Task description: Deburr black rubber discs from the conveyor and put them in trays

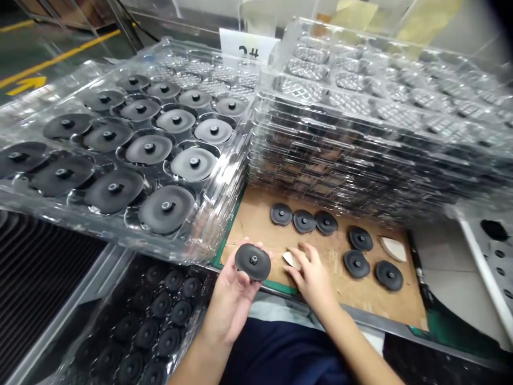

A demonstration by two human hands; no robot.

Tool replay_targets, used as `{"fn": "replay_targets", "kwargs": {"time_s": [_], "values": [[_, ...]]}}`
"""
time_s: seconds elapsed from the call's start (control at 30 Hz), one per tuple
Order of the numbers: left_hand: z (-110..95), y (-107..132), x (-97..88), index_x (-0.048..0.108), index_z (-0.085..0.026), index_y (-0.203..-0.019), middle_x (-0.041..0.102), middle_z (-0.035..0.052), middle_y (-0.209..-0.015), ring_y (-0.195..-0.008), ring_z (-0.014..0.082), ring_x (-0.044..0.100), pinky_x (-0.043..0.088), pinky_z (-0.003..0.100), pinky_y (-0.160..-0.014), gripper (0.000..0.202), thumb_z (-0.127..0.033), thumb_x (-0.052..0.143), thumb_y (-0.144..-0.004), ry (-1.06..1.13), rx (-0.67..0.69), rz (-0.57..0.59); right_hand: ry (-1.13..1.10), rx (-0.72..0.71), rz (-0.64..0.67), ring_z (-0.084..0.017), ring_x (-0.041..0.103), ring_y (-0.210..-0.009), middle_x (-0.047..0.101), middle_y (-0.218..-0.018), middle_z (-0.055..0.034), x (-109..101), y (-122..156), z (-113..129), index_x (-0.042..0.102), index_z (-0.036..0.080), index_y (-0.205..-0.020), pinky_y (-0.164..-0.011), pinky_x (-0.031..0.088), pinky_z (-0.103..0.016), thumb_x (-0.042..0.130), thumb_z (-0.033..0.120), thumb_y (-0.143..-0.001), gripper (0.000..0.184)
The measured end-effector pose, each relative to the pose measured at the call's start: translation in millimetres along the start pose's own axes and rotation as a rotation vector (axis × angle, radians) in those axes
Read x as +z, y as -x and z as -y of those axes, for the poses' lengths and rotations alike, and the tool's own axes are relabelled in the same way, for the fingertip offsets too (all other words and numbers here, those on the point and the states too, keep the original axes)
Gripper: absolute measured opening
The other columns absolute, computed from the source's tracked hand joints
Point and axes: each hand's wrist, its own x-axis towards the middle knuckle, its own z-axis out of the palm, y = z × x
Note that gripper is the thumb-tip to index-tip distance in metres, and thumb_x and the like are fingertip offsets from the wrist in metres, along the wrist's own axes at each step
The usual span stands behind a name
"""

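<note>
My left hand [236, 294] grips a black oval disc [253, 262] by its edges, its small central hub facing up. Just to the right, my right hand [310, 270] pinches a small cream-white pad [292, 260] between thumb and fingers, apart from the disc. Both hands are over the front edge of a brown cardboard sheet [256, 214]. On the cardboard, three like discs [304, 221] lie in a row beyond my hands. Three more discs [356, 263] lie to the right, beside another cream-white piece [393, 249].
A clear tray [208, 224] holding rows of black discs tops a stack at the left. Behind the cardboard rises a tall stack of clear trays [340, 144]. A lower tray of dark round parts [161, 305] sits at the lower left, near a ribbed black surface [40, 283].
</note>
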Motion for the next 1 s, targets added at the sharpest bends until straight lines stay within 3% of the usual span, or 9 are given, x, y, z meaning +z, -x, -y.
{"fn": "replay_targets", "kwargs": {"time_s": [0.13,0.27,0.37,0.47,0.57,0.63,0.77,0.93,1.0], "values": [[0.1,1.4,-0.1,0.068,-0.025,-0.108,0.072,0.0072,-0.109,-0.108,0.0250,0.064,0.052,0.030,-0.090,0.049,-0.031,0.082,-0.061,0.079,-0.089,-0.026,-0.031,-0.063,0.034,-0.022,0.062,-0.089,0.060,-0.100,-0.0093,12.3,1.5,1.0,0.069,0.023,-0.097,-0.075,0.053,-0.035,0.057,0.028,-0.083,0.019],[0.3,1.9,5.2,0.067,-0.026,-0.112,0.070,0.0090,-0.115,-0.111,0.0249,0.062,0.051,0.032,-0.093,0.053,-0.029,0.082,-0.061,0.061,-0.128,-0.046,-0.103,-0.107,0.061,-0.013,0.056,-0.054,0.059,-0.065,-0.0002,-15.5,-12.4,13.2,0.071,0.021,-0.078,-0.052,0.048,-0.025,0.066,0.029,-0.078,0.009],[4.5,-0.1,13.7,0.066,-0.025,-0.113,0.069,0.0086,-0.117,-0.109,0.0240,0.063,0.051,0.032,-0.093,0.055,-0.026,0.083,-0.061,0.012,-0.119,-0.034,-0.165,-0.118,0.000,-0.013,0.058,-0.058,0.065,-0.074,-0.0012,-46.0,-16.1,43.8,0.070,0.022,-0.093,-0.053,0.048,-0.024,0.060,0.030,-0.084,0.016],[11.3,-2.3,24.9,0.066,-0.023,-0.113,0.071,0.0081,-0.111,-0.101,0.0220,0.067,0.053,0.028,-0.088,0.055,-0.029,0.082,-0.061,-0.029,-0.160,0.044,-0.256,-0.274,-0.107,-0.016,0.063,-0.084,0.068,-0.098,-0.0061,-69.5,-6.7,81.4,0.061,0.020,-0.114,-0.072,0.052,-0.028,0.048,0.023,-0.092,0.026],[16.7,-2.9,36.9,0.066,-0.025,-0.113,0.070,0.0070,-0.113,-0.096,0.0206,0.068,0.054,0.024,-0.080,0.053,-0.026,0.082,-0.063,-0.092,-0.222,0.072,-0.292,-0.435,0.009,-0.015,0.064,-0.084,0.069,-0.093,-0.0060,-84.0,2.4,101.6,0.061,0.017,-0.108,-0.075,0.051,-0.026,0.046,0.013,-0.091,0.023],[19.9,-1.8,45.2,0.067,-0.026,-0.110,0.071,0.0047,-0.110,-0.093,0.0192,0.068,0.054,0.021,-0.076,0.054,-0.022,0.083,-0.059,-0.123,-0.234,0.052,-0.225,-0.430,0.074,-0.014,0.063,-0.075,0.069,-0.086,-0.0043,-90.0,2.4,103.6,0.063,0.017,-0.101,-0.068,0.050,-0.025,0.047,0.012,-0.090,0.020],[24.6,3.2,59.7,0.068,-0.023,-0.109,0.073,0.0054,-0.103,-0.096,0.0212,0.067,0.053,0.026,-0.085,0.058,-0.027,0.086,-0.054,-0.151,-0.285,0.107,-0.146,-0.464,-0.152,-0.018,0.061,-0.076,0.069,-0.086,-0.0089,-99.4,1.8,96.0,0.063,0.011,-0.105,-0.071,0.048,-0.031,0.043,0.014,-0.092,0.024],[23.0,7.4,69.6,0.073,-0.026,-0.099,0.074,0.0021,-0.098,-0.091,0.0168,0.067,0.051,0.020,-0.081,0.060,-0.032,0.090,-0.043,-0.192,-0.331,0.129,-0.316,-0.376,0.112,-0.010,0.061,-0.070,0.067,-0.081,-0.0004,-126.1,27.2,75.1,0.064,0.018,-0.099,-0.064,0.048,-0.019,0.051,0.013,-0.089,0.017],[25.7,8.4,73.8,0.073,-0.026,-0.099,0.075,0.0013,-0.096,-0.088,0.0155,0.068,0.051,0.018,-0.077,0.063,-0.035,0.090,-0.039,-0.188,-0.358,0.126,-0.193,-0.277,0.062,-0.011,0.061,-0.070,0.068,-0.083,-0.0007,-135.7,32.6,69.6,0.063,0.020,-0.100,-0.063,0.047,-0.022,0.051,0.015,-0.090,0.017]]}}
